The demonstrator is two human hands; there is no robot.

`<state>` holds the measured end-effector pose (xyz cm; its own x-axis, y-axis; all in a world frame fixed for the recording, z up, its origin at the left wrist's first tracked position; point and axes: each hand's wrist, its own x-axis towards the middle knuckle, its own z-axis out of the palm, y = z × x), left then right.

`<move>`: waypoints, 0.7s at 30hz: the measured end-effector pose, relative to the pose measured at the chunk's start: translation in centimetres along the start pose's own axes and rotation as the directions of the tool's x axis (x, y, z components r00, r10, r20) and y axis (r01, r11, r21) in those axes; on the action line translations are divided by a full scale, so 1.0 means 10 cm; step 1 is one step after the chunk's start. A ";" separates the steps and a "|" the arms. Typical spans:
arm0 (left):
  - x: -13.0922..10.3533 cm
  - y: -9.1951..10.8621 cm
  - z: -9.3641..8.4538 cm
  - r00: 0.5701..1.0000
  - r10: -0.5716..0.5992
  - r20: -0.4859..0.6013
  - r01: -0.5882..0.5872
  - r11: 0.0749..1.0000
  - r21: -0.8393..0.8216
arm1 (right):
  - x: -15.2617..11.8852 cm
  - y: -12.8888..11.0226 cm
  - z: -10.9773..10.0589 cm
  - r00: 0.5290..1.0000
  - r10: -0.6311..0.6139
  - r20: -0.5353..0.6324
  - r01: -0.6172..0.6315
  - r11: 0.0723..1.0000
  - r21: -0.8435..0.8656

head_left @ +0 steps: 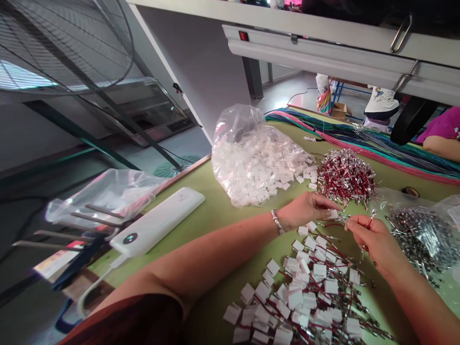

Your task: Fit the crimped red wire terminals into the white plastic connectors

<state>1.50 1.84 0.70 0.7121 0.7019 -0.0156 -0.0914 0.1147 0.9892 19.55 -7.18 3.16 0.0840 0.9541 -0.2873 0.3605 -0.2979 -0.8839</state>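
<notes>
Nearest lay a loose heap of wired housings [295, 298] on the green table [212, 249], white blocks toward the left, red leads trailing off to the right under the right hand [377, 242]. Those tangled tails looked likely to snag a wrist or sleeve and drag several pieces along. At the left, near the table edge, sat the power bank [158, 220]; a tug on its cable [95, 282] could have pulled it askew.

Beyond the heap, the left hand [302, 211] had its fingers closed on one small white housing [332, 214]. The right hand's thumb and finger were pinched together just beside it, gripping a thin lead, with metal ends [373, 212] sticking out around the hand. Whether lead and housing touched could not be told. A lead held at a slant could have met the housing off line and bent its tip, and a slack pinch could have let the housing turn.

To the right lay a clear bag [427, 235] of metal-tipped pieces. Just past the fingers stood the pile of red leads [345, 177]; a knuckle brushing it might have spilled some among the wired ones. The housing bag [244, 158] lay open toward that pile, its blocks loose at the mouth. Farther back stretched long coloured wires [381, 146].
</notes>
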 end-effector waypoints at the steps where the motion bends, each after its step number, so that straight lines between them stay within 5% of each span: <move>1: -0.01 0.00 0.00 1.000 0.014 0.013 -0.014 1.000 0.021 | 0.00 -0.01 0.00 1.000 0.008 0.004 -0.008 1.000 0.005; 11: -0.04 0.05 0.07 0.984 0.174 -0.022 -0.161 0.942 0.295 | 0.01 0.03 0.05 0.995 0.079 0.059 -0.081 0.996 0.034; 16: -0.04 -0.03 0.13 0.999 -0.027 -0.031 0.028 0.998 0.052 | 0.01 0.01 0.15 0.997 -0.026 0.070 0.023 0.999 0.037; 21: -0.06 -0.01 0.16 0.998 -0.063 -0.023 0.063 0.998 -0.018 | -0.02 0.00 0.16 0.993 -0.055 0.104 0.056 0.998 -0.006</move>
<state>2.23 0.30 0.82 0.7003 0.7092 -0.0812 -0.0588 0.1708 0.9836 18.03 -7.44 2.58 -0.0336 0.9609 -0.2750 0.3700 -0.2436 -0.8965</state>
